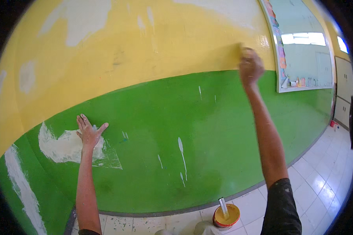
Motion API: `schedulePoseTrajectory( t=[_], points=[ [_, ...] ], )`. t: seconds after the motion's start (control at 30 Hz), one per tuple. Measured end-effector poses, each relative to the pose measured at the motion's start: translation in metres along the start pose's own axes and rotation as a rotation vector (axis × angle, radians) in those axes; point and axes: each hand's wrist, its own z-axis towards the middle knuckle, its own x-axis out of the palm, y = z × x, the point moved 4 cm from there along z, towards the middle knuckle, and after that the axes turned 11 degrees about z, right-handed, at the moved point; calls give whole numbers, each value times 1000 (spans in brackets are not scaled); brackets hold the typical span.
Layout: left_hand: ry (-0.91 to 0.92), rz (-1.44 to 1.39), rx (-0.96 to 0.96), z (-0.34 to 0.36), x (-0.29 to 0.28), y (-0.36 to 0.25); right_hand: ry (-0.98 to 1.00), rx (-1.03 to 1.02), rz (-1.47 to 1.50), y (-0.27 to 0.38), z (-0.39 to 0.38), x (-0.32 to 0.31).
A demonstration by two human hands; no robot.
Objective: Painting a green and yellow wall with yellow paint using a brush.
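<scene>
1. Left hand [91, 137]: fingers released and spread, palm side to the green-painted lower wall [223, 125]. It overlaps the right part of a rough-edged white filler-like patch [60, 147]; fingertips reach past the patch onto green.
2. Right hand [251, 66]: motion-blurred, raised at the yellow-painted upper wall [184, 47], just above the yellow/green line. Fingers look curled. Pale yellowish blur at its upper left edge; can't tell if that's a held item or a finger, so can't call the grasp. Wall contact unclear too.
3. Wall, the surface being worked, spans the scene left to right in front of the person. Pale patches on the yellow, white drips [181, 145] mid-green.
4. Round red-rimmed bucket of yellow paint [223, 225]: on the white tiled floor [304, 168], near side, right of centre. Flat, pale-handled tool [222, 203] leans in it. Neither hand touches it.
5. White-framed glossy board [306, 58]: on the wall right of the right hand, small items along its lower edge.
6. Cream cabinet [344, 78]: far right.
</scene>
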Motion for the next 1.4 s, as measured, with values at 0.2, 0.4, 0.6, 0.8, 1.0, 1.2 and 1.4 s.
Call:
schedulePoseTrajectory(
  t=[0.2,0.4,0.6,0.8,1.0,1.2,1.4],
  points=[
    [25,34,-35,0,-2,7,194,91,338,192,-2,62],
    [12,29,-26,2,2,8,71,744,884,170,6,75],
    [-62,4,-6,2,3,17,-108,961,1053,-29,-8,31],
    [-13,-24,-23,1,2,7,-143,699,330,-101,10,-31],
    [-10,-22,-19,3,5,5,41,178,63,32,1,19],
    [39,-28,-15,2,4,6,184,238,385,208,1,52],
    [35,39,-23,2,2,18,22,978,1047,202,-24,-26]
  ],
)
